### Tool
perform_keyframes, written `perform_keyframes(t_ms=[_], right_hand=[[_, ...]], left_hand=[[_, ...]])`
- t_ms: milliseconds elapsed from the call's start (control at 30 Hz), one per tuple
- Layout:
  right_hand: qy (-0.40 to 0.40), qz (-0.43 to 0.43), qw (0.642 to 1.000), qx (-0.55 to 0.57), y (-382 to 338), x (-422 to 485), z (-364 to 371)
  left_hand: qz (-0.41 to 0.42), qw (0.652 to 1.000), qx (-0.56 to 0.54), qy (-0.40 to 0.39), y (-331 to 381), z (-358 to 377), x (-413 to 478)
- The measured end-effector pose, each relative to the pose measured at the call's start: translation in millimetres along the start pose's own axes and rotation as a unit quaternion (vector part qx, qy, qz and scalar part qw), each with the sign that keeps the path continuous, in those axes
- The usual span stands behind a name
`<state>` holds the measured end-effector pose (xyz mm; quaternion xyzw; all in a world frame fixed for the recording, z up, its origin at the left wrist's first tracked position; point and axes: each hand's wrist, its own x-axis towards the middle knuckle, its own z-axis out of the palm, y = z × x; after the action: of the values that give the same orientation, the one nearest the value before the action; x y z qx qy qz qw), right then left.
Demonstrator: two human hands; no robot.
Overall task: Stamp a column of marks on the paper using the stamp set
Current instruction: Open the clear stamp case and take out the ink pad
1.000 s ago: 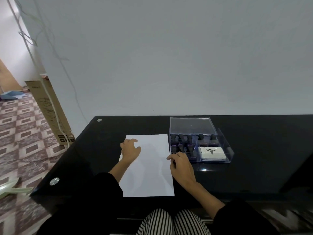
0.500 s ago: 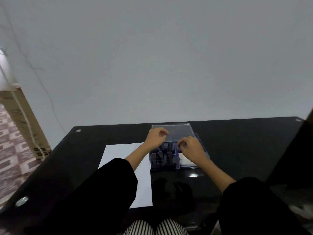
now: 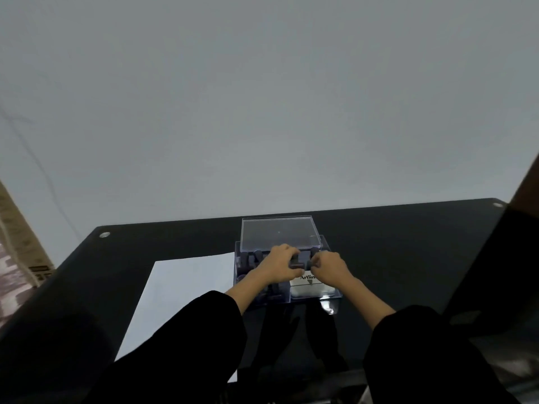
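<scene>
A clear plastic stamp box (image 3: 238, 275) stands on the black table, with its lid (image 3: 278, 234) tilted open at the back. Several dark stamps (image 3: 250, 261) stand in its left half. A white ink pad (image 3: 309, 288) with a printed label lies in its right front. My left hand (image 3: 280, 266) reaches into the box, fingers curled around a dark stamp (image 3: 296, 262). My right hand (image 3: 329, 268) is right beside it with fingers curled toward the same stamp; its grip is hidden. The white paper (image 3: 180, 298) lies left of the box, blank where visible, partly covered by my left sleeve.
The black glass table (image 3: 393, 258) ends at a grey wall behind the box. A cardboard box (image 3: 20, 237) leans at the far left, off the table. A dark shape with a brown edge (image 3: 522, 193) stands at the right.
Both hands have left the paper and moved into the stamp box. My view has swung right and closer, so the box now sits in the middle.
</scene>
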<state>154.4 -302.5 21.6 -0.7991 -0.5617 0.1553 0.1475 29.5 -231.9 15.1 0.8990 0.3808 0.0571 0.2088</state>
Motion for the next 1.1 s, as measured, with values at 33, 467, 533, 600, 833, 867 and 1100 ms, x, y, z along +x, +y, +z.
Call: perform_keyframes(t_ms=[33,467,533,600,833,867,1100], right_hand=[[-0.011,0.002,1.000,-0.013,1,2,3],[-0.012,0.014,0.986,-0.163,0,19,17],[-0.016,0.003,0.980,-0.199,-1,23,20],[-0.028,0.000,0.974,-0.225,-2,27,24],[-0.068,0.033,0.972,-0.223,-6,36,32],[-0.072,0.038,0.975,-0.208,-7,36,32],[-0.058,0.088,0.988,-0.112,-7,38,33]], left_hand=[[0.000,1.000,0.016,-0.003,-1,4,1],[-0.099,0.971,0.215,-0.043,7,26,17],[-0.112,0.961,0.249,-0.051,12,30,20],[-0.120,0.949,0.286,-0.057,15,35,23],[-0.130,0.957,0.244,-0.086,16,33,28],[-0.131,0.964,0.213,-0.089,15,32,26],[-0.071,0.986,0.088,-0.121,1,14,14]])
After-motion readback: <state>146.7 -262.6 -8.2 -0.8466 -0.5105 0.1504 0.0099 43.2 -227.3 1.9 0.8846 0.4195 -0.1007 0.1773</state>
